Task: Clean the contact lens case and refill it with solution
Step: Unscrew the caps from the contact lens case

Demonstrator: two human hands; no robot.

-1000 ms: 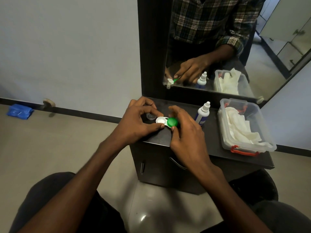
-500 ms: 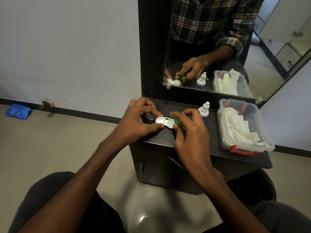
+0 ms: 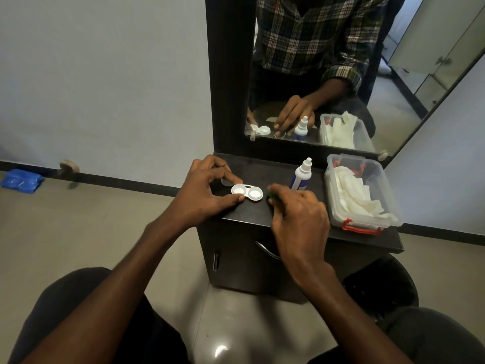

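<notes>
A white contact lens case (image 3: 247, 192) lies on the dark cabinet top (image 3: 252, 211) with both wells uncovered. My left hand (image 3: 203, 193) pinches its left well between thumb and forefinger. A clear cap (image 3: 225, 182) sits just behind that hand. My right hand (image 3: 296, 216) rests to the right of the case, its fingers curled round the green cap (image 3: 273, 197), which is mostly hidden. The solution bottle (image 3: 301, 174), white with a blue label, stands upright behind my right hand.
A clear plastic box (image 3: 388, 206) with red clips, holding white tissues, sits at the right of the cabinet top. A mirror (image 3: 328, 74) stands behind, reflecting the scene. A blue bag (image 3: 21, 179) lies on the floor at the far left.
My right hand has unscrewed the green cap from the right well and carried it right and down onto the top. The left hand kept its hold on the case.
</notes>
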